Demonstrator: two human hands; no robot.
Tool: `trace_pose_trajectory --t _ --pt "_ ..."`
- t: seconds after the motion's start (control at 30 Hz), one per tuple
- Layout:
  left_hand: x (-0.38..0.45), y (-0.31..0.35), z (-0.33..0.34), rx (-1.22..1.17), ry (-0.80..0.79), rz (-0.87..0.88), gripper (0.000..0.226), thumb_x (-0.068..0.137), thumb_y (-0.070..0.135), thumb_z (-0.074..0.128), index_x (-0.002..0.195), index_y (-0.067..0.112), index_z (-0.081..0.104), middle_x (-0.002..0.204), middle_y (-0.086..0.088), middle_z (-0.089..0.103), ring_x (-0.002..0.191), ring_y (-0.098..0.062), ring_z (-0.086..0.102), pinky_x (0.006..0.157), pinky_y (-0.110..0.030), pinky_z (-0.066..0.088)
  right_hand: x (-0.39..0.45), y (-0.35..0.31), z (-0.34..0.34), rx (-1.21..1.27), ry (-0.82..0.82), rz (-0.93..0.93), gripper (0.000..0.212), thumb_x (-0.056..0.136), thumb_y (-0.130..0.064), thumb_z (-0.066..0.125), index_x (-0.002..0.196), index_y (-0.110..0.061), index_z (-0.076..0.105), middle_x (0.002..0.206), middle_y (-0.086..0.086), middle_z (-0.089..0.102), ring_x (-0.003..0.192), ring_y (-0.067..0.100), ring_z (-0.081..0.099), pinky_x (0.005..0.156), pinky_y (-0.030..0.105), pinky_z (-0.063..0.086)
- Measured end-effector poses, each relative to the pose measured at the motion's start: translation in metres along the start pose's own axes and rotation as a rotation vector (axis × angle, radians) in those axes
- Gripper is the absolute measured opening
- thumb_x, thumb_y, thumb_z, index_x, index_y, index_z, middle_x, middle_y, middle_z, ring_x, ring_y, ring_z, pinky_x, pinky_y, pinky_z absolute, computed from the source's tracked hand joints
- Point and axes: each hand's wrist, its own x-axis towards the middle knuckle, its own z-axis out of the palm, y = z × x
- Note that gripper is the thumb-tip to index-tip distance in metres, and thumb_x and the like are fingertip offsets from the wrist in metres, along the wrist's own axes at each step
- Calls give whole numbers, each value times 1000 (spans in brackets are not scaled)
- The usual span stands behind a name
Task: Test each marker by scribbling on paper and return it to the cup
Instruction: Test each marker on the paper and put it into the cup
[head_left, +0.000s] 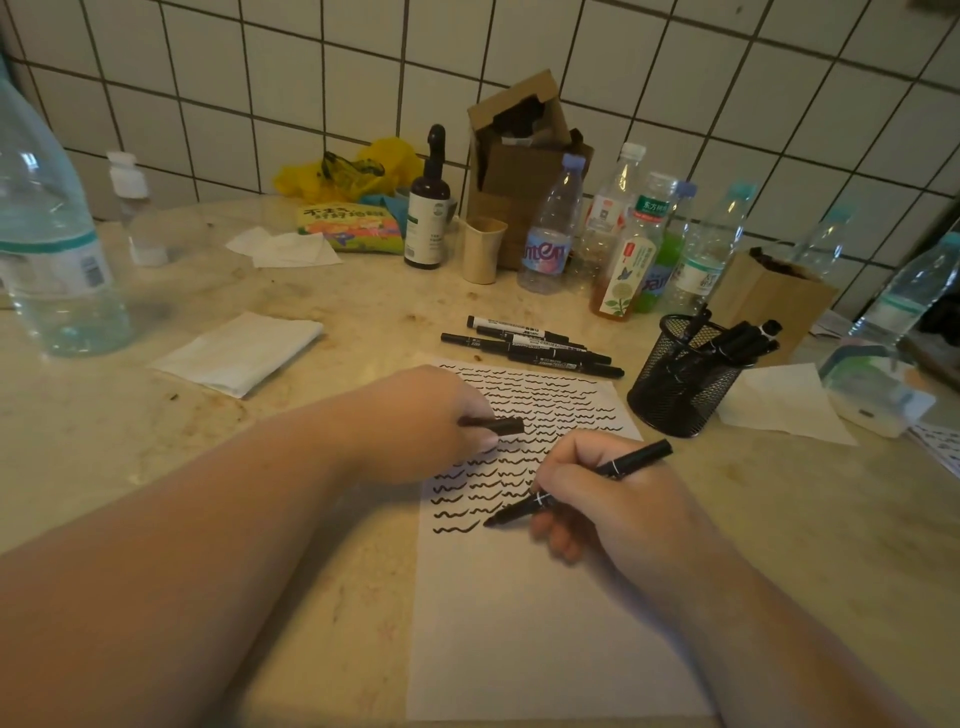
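Paper (545, 613) flat on the beige counter (156, 415), long axis running away from the body, upper half filled with rows of black wavy scribbles, lower half blank. Mesh cup (675, 384) just past the sheet's far right corner, upright, several black markers leaning inside toward the right. Loose markers (535, 345) in a row just beyond the sheet's top edge, roughly parallel, long axes running left to right and slanting slightly toward the cup. Left hand (415, 421) resting across the sheet's left edge, fingers curled, pinching a black cap (496, 426) that lies level and points right. Right hand (608, 499) closed in a writing grip around a marker (582, 483), long axis slanted from upper right down to lower left, tip touching the sheet at the end of the lowest scribble row. Folded tissue (239, 353) left of the sheet, well apart. Plastic bottles (623, 244) clustered at the tiled wall behind.
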Motion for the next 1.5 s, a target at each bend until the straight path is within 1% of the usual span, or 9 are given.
trace_pose_trajectory --t 0.27,0.5,0.67,0.77,1.0,1.17,1.27,1.37,1.5 --pt "-1 1 0 -30 23 2 35 101 44 50 74 24 61 72 4 62 67 -12 56 61 -27 40 2 1 -2 -16 50 22 21 91 -8 62 71 -6 68 64 18 70 54 23 58 52 35 44" --pt "-5 3 -3 -54 14 -8 31 101 41 52 80 23 66 78 0 67 71 -14 59 63 -28 43 2 2 -8 -30 116 29 23 91 -7 59 70 -7 68 62 17 68 54 23 56 51 33 42" --pt "-7 5 -6 -94 30 -9 18 101 34 55 88 31 67 83 5 68 79 -12 61 66 -27 43 2 -2 -17 105 332 -84 21 96 -11 61 77 -6 69 60 10 67 52 14 57 47 25 45" --pt "-8 4 -6 -124 38 -4 13 101 32 56 94 33 68 85 8 68 80 -9 60 67 -26 42 5 -5 -18 225 379 -139 18 97 -12 62 82 -4 68 63 11 70 52 15 60 50 25 49" --pt "-10 7 -7 -145 37 28 20 101 34 56 115 35 71 95 13 71 89 -5 61 78 -26 50 8 -2 -18 198 299 -149 15 96 -13 63 87 -5 72 73 12 75 63 18 67 58 26 56" --pt "-11 11 -7 -154 36 98 23 99 39 57 119 38 69 93 18 68 87 3 59 74 -22 47 7 -1 -15 140 207 -149 9 88 -19 71 87 -11 75 74 12 76 63 19 68 57 26 55" --pt "-11 12 -5 -197 0 111 20 98 41 57 110 34 72 87 11 69 83 -4 61 75 -27 49 6 -2 -15 97 180 -168 21 72 -36 76 82 -18 78 68 7 72 60 16 64 55 25 51" --pt "-11 10 -6 -277 -63 132 14 98 36 59 93 37 72 72 12 64 71 -4 56 69 -26 44 5 -3 -15 110 138 -194 19 68 -35 77 78 -18 77 65 9 70 58 17 62 54 25 50" --pt "-15 5 -12 -474 -155 213 24 100 21 59 83 29 73 60 11 56 56 -3 47 58 -15 39 2 -4 -16 160 67 -234 13 69 -30 77 73 -18 77 63 12 68 55 19 61 53 26 49"
